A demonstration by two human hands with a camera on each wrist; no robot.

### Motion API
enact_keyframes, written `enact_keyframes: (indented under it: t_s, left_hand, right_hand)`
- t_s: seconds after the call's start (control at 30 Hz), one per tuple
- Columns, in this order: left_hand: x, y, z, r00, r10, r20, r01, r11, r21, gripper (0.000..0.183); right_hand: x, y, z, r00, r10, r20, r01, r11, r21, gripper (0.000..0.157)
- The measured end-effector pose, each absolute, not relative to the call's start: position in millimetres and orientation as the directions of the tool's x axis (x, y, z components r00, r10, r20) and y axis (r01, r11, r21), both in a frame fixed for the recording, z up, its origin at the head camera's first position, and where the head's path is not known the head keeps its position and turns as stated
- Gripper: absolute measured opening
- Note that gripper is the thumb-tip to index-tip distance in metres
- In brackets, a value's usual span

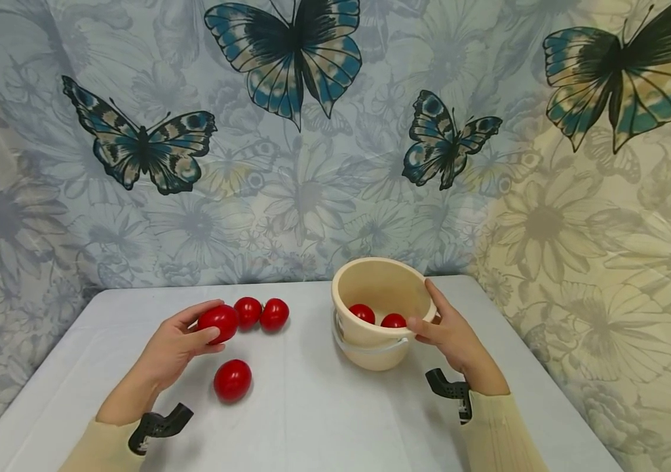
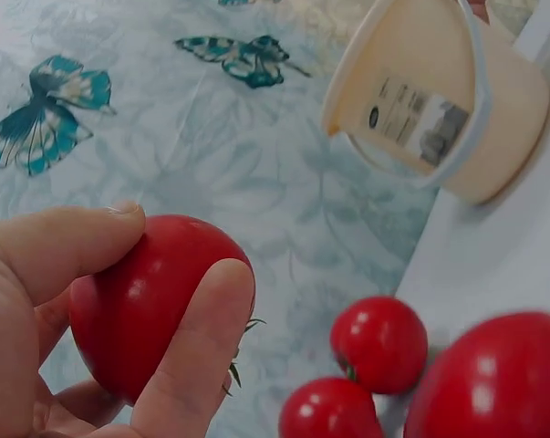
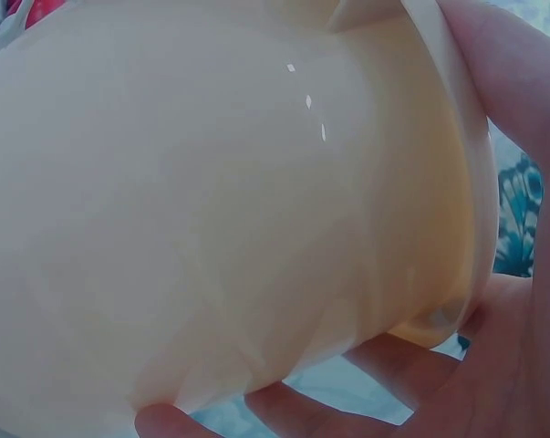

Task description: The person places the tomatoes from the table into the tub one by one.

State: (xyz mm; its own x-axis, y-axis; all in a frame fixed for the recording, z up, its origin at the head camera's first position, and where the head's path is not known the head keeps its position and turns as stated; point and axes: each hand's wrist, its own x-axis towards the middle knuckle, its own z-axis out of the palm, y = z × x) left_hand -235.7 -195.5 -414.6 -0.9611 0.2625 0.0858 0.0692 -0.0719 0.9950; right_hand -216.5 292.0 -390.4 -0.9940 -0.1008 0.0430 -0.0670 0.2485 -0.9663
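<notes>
My left hand (image 1: 173, 344) grips a red tomato (image 1: 219, 324) with thumb and fingers. In the left wrist view a bit of green stem shows on the held tomato (image 2: 156, 310). Past that hand, two tomatoes (image 1: 274, 315) sit side by side on the table, and another tomato (image 1: 232, 381) lies nearer to me. My right hand (image 1: 453, 337) holds the cream bucket (image 1: 373, 354) at its right rim, thumb over the edge and fingers along the outer wall. Inside the bucket two tomatoes (image 1: 362, 313) show.
A white cloth covers the table (image 1: 312, 419). The bucket's pale handle (image 1: 371, 347) hangs down its front, and a printed label (image 2: 416, 123) shows on its wall. Behind the table hangs a floral curtain (image 1: 306, 210) with butterflies. Both wrists wear a black mount (image 1: 158, 426).
</notes>
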Motion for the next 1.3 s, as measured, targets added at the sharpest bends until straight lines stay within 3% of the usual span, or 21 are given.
enact_keyframes:
  t_s: [0.43,1.3]
  left_hand:
    - [-241,-144,-376,-0.917,0.358,0.175,0.148,-0.102,0.984,0.056]
    - [-255,-47,-340,-0.862,0.467,0.196,0.110,-0.206,0.972,0.050]
  right_hand:
    - [-217,292,-391,-0.994,-0.102,0.041,-0.065,0.246,-0.967,0.102]
    - [-216,293,-393,-0.990,-0.126,0.063,-0.088,0.208,-0.974,0.100]
